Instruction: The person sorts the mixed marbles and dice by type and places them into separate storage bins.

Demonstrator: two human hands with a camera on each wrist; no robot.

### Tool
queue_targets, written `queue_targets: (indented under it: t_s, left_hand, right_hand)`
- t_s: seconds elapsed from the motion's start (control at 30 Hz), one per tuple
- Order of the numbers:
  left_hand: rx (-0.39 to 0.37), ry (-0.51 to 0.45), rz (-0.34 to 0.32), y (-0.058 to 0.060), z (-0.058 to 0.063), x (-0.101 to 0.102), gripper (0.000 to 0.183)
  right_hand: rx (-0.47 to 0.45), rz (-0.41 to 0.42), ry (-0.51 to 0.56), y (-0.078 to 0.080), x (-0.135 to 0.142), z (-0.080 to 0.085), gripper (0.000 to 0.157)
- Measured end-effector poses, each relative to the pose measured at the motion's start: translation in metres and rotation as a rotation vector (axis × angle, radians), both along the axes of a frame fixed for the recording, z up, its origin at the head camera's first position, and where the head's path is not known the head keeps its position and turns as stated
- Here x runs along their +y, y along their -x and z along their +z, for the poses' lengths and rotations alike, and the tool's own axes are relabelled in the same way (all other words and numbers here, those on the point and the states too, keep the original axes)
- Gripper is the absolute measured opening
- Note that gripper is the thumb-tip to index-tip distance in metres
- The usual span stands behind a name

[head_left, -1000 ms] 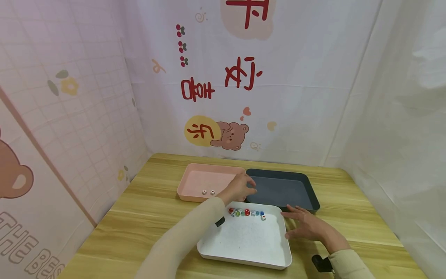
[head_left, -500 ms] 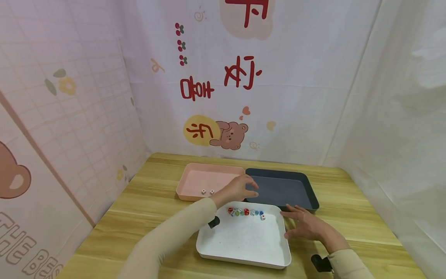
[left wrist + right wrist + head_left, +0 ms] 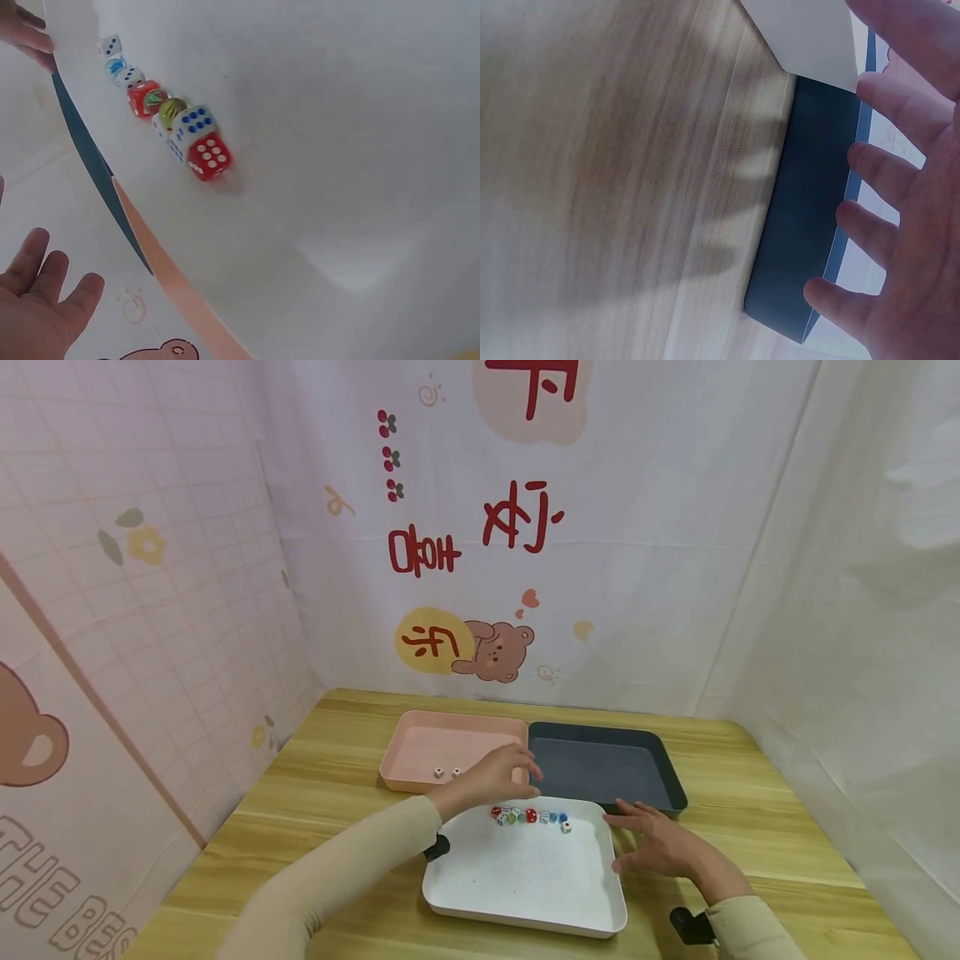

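In the head view, my left hand hovers over the back edge of the white tray, fingers loosely bent. The left wrist view shows its fingers spread with nothing between them. A row of dice and glass marbles lies along the tray's back side. It includes a red die, a white die with blue pips and a yellow-green marble. At the tray's right rim, my right hand rests with spread fingers; its fingertips also overlap the dark blue tray in the right wrist view.
Behind the white tray, a pink tray holds two small white dice and stands beside the dark blue tray. All three trays stand on a wood-grain table. Printed white cloth hangs behind and along both sides.
My left hand and forearm have drawn back toward me and to the left, from the dark blue tray's near corner. The right hand, trays, dice and marbles stay in place.
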State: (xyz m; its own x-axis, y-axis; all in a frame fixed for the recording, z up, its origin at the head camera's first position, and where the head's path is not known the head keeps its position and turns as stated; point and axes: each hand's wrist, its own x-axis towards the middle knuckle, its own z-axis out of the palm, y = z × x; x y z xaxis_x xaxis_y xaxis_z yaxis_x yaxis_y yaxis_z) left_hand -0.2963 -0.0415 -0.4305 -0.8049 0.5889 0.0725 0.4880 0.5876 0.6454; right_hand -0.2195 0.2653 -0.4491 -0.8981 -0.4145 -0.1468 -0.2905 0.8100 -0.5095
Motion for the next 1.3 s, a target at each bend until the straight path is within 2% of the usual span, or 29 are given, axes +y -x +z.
queue_targets:
  t_s: [0.23,0.47,0.67,0.9,1.3]
  left_hand:
    - [0.032,0.027,-0.032,-0.008,-0.005,-0.011,0.014]
    - [0.08,0.1,-0.048,-0.017,-0.006,-0.023,0.016]
    - [0.111,0.168,-0.071,-0.023,-0.013,-0.038,0.02]
    - [0.19,0.261,-0.075,-0.021,-0.024,-0.048,0.021]
    - [0.334,0.384,-0.135,-0.016,-0.028,-0.05,0.022]
  right_hand:
    - [0.008,0.005,-0.01,0.0,0.0,0.001,0.079]
    - [0.004,0.005,-0.003,0.0,0.0,0.001,0.079]
    - [-0.01,-0.003,0.002,0.0,0.0,0.001,0.078]
    - [-0.007,-0.004,-0.002,0.0,0.0,0.0,0.078]
    - [-0.002,0.004,0.0,0.001,0.0,0.0,0.078]
